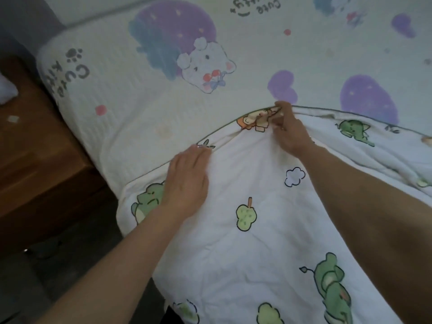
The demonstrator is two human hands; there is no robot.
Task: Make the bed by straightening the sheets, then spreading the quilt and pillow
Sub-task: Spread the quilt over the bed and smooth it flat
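- The right hand (289,132) is pinching the hem of the quilt (233,253) at twelve o'clock, probably for pulling it over the sheet (163,113).
- The left hand (187,181), at eight o'clock from it, is lying flat with straight fingers, gripping nothing, seemingly steadying the quilt.

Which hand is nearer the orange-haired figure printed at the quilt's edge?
Right. The right hand pinches the quilt edge with its fingers at the orange-haired figure. The left hand lies flat on the quilt, lower and to the left of it, apart.
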